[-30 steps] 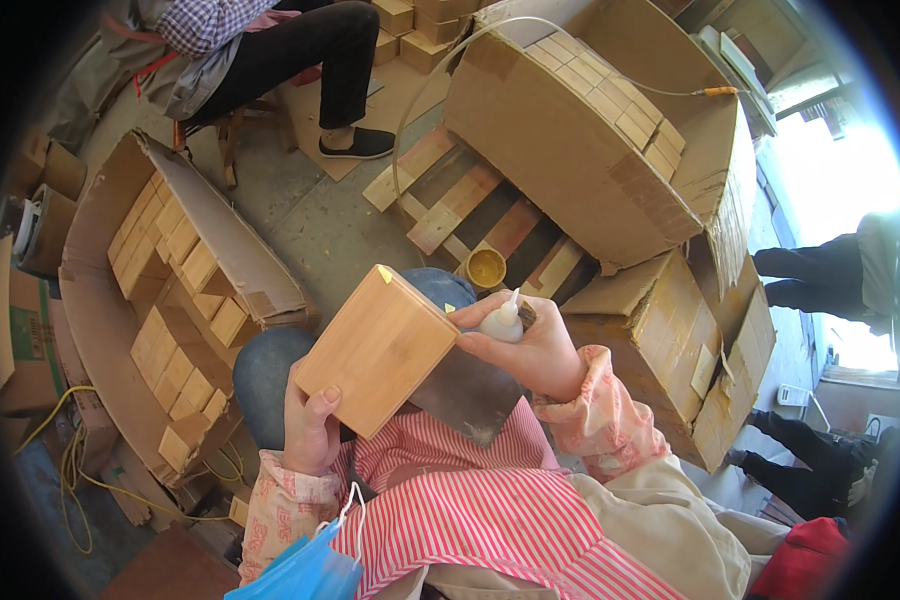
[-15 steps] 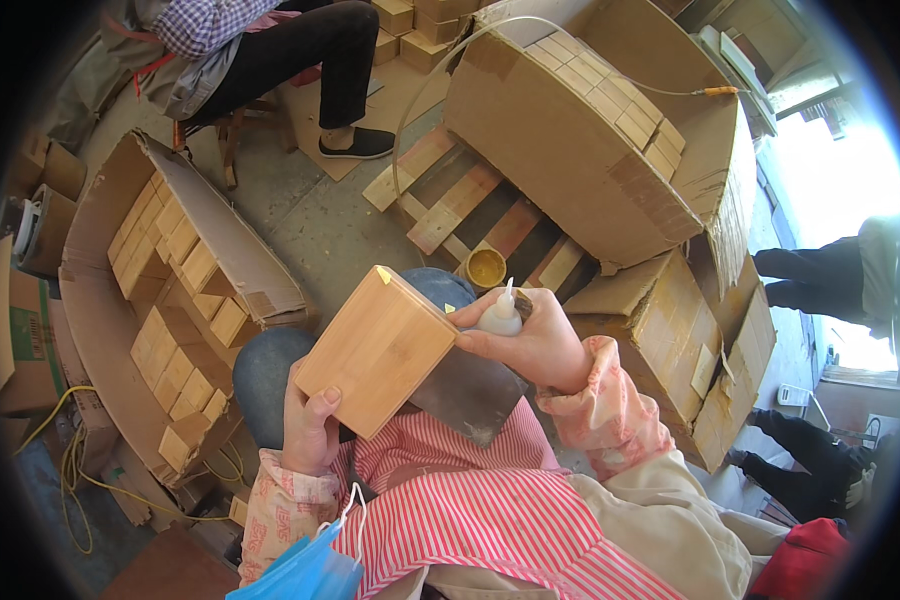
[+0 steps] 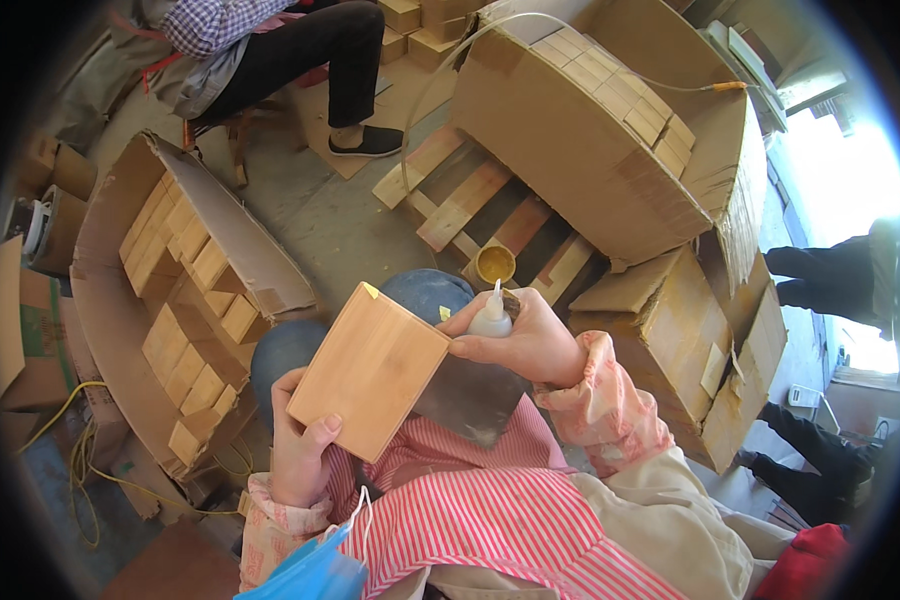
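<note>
My left hand grips a flat wooden box by its near left corner, thumb on top. A small yellow patch sits at the box's far corner. In my closed right hand is a small white squeeze bottle, its pointed nozzle upward. The right thumb and fingertips are at the box's right corner, and I cannot tell whether they press on it. Another small yellow piece shows by the right index fingertip. Beneath the hands lies a dark cloth on my lap.
To the left, a carton holds several wooden boxes. A larger carton of boxes stands on a wooden pallet ahead, near a small pot of yellowish stuff. Another person sits at the far left; others stand at right.
The wooden box has turned slightly and shifted a little left and toward me, still in my left hand. My right hand keeps the bottle by the box's corner.
</note>
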The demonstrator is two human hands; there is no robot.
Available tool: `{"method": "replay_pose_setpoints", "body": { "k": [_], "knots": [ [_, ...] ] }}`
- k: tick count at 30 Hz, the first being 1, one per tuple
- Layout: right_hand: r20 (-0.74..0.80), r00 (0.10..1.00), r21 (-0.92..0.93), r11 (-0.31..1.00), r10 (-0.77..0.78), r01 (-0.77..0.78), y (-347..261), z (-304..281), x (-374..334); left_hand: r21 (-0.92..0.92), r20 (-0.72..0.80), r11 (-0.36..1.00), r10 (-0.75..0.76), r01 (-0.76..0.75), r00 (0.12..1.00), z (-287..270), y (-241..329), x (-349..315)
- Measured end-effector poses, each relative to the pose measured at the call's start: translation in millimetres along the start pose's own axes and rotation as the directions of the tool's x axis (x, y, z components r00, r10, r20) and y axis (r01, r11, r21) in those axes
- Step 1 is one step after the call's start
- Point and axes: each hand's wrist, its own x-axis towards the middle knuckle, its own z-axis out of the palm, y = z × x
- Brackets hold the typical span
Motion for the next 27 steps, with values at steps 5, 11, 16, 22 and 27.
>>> {"method": "replay_pose_setpoints", "body": {
  "k": [5, 11, 16, 22, 27],
  "knots": [
    [0.049, 0.999, 0.004, 1.0, -0.018, 0.018, 2.1, 9.2, 0.8, 0.529, 0.06, 0.846, -0.12, 0.07, 0.991, -15.8, 44.2, -2.9],
    [0.049, 0.999, -0.037, 0.999, -0.019, 0.021, -0.3, 15.7, -2.5, 0.947, 0.256, 0.178, 0.085, -0.268, 0.963, 16.5, 71.7, 0.6],
    [0.039, 0.999, -0.016, 1.0, 0.003, -0.003, 0.8, 18.3, -3.6, 0.891, 0.435, -0.026, 0.332, -0.452, 0.837, 81.4, 35.6, 16.6],
    [0.034, 0.999, 0.038, 0.999, -0.002, 0.001, 6.7, 13.9, -6.0, 0.894, 0.43, -0.077, 0.417, -0.44, 0.801, 100.8, 23.1, 28.5],
    [0.025, 0.999, 0.049, 0.998, -0.027, 0.026, 9.4, 13.1, -6.3, 0.89, 0.431, -0.076, 0.459, -0.449, 0.777, 101.2, 16.5, 30.5]
  ]
}}
